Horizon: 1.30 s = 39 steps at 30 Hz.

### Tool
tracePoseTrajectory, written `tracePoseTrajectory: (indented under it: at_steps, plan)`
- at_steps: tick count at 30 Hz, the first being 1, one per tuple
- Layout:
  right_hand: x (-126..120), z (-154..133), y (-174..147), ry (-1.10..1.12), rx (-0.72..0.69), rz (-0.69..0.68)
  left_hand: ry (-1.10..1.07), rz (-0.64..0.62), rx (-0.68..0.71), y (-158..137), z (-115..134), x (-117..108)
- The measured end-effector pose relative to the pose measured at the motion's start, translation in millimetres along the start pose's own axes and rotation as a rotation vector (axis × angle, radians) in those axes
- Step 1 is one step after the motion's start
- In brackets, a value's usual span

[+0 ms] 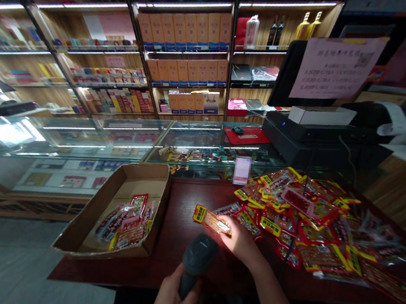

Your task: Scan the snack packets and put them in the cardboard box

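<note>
My left hand [175, 299] is wrapped round the handle of a dark grey barcode scanner [200, 255], low at the table's front edge. Its head points up and away from me. In my right hand [237, 242] is a flat snack packet [212, 219] with a yellow end and brown contents, pinched at its right end. The packet is just beyond the scanner's head, over the dark red table [185, 195]. To the right of my right hand lies a big loose pile of similar snack packets [292, 212]. On the left, a cardboard box [159, 216] holds several packets [128, 227].
Behind the table runs a glass display counter [115, 134]. A monitor [289, 73] with a pink paper sign [336, 65] stands at the back right. A red mouse pad [256, 138] lies on the counter glass. Shelves of boxes [189, 34] line the wall.
</note>
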State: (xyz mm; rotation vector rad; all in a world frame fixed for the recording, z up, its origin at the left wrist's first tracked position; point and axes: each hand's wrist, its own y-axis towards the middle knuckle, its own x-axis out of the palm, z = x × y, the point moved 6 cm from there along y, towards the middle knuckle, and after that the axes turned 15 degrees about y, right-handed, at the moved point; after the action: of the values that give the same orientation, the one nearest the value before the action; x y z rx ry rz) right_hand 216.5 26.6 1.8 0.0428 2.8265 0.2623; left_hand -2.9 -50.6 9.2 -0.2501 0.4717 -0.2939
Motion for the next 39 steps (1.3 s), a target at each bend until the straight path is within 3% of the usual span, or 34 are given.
tracePoseTrajectory:
  at_steps: [7, 11, 13, 16, 19, 21, 23, 26, 29, 31, 35, 39]
  plan:
    - [-1, -3, 1, 0.054, 0.035, 0.008, 0.008, 0.02, 0.056, 1, -7, 1]
    - [4, -21, 21, 0.286, 0.099, 0.125, -0.177, 0.083, -0.025, 11, -22, 2]
    - [28, -39, 40, 0.486, 0.113, 0.097, -0.267, 0.112, -0.108, 18, -34, 2]
    - [93, -73, 68, 0.709, 0.144, -0.115, -0.341, 0.132, -0.176, 29, -50, 2]
    - [146, -100, 79, 0.696, 0.147, -0.262, -0.361, 0.144, -0.194, 36, -64, 2]
    - [153, -107, 78, 0.587, 0.111, -0.259, -0.365, 0.144, -0.196, 39, -70, 3]
    - [133, -101, 71, 0.437, 0.048, -0.192, -0.369, 0.144, -0.181, 39, -74, 4]
    - [64, -71, 54, 0.087, 0.005, 0.011, -0.366, 0.144, -0.167, 38, -75, 5]
    - [-15, -27, 28, -0.408, 0.114, 0.243, -0.352, 0.127, -0.182, 38, -76, 7]
    - [-48, -3, 11, -0.66, 0.219, 0.296, -0.348, 0.121, -0.182, 38, -75, 8]
    - [-64, 21, -8, -0.819, 0.297, 0.259, -0.35, 0.131, -0.159, 38, -71, 6]
    - [-56, 20, -6, -0.607, 0.205, 0.314, -0.353, 0.115, -0.154, 35, -65, 5]
